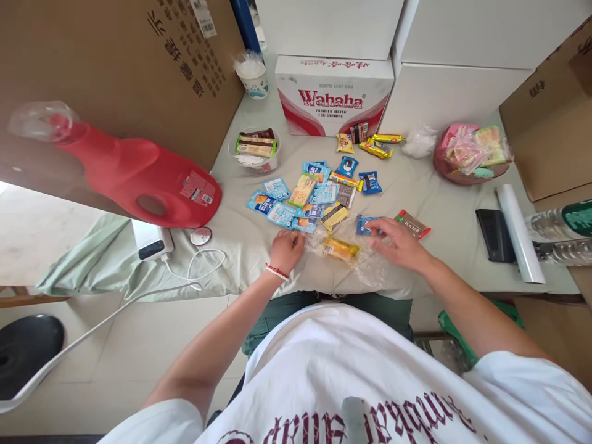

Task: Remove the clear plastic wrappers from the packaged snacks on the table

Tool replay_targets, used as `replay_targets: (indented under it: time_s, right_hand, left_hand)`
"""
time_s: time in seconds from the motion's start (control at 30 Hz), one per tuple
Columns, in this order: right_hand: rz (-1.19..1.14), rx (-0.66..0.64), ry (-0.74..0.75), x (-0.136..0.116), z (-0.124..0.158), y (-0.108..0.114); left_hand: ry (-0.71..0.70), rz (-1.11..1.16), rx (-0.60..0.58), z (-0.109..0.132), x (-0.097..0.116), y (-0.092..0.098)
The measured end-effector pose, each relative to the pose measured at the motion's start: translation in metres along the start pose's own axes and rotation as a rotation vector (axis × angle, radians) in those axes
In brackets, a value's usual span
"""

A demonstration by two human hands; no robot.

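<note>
Yellow pack (341, 248) in clear bag (370, 266) lies L-R; left hand (287, 250) pinches bag, right hand (398, 245) fingers together, flat.

Found a table (240, 246) draped in pale green cloth, creased and hanging over its near left edge, with a wooden rail (13, 296) showing beneath. Noted pale floor tiles (139, 333) below, brightly lit at the far left (source of the light out of view), and a round black seat (23, 351) at the lower left corner. Recorded the back of the table closed off by stacked white boxes (462, 37), a red-and-white Wahaha carton (333, 92) in front of them, a large brown cardboard carton (115, 61) at left, another brown carton (546, 123) at right, and a blue upright (243, 24) between the left carton and the white boxes.
</note>
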State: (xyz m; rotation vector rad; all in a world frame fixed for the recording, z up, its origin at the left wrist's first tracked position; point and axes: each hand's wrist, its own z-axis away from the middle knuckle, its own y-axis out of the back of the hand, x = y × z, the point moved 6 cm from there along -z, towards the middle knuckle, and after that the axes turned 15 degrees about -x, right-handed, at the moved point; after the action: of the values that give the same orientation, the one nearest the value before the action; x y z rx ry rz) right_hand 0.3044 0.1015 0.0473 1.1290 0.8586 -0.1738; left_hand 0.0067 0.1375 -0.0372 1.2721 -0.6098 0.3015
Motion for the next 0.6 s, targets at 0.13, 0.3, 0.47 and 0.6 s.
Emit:
replay_targets:
  time_s: [0.13, 0.3, 0.47, 0.6]
  right_hand:
    - [0.186, -0.145, 0.074, -0.031, 0.016, -0.042]
    - [0.133, -0.044, -0.406, 0.033, 0.025, -0.037]
    - [0.353, 0.129, -0.308, 0.029, -0.014, 0.009]
    - [0.351, 0.079, -0.248, 0.013, -0.073, 0.000]
  left_hand:
    - [0.066, -0.031, 0.010, 0.002, -0.001, -0.006]
    - [0.122, -0.062, 0.033, -0.005, 0.004, -0.007]
    - [0.189, -0.022, 0.108, -0.007, 0.010, -0.007]
    - [0.215, 0.011, 0.170, 0.004, 0.013, -0.010]
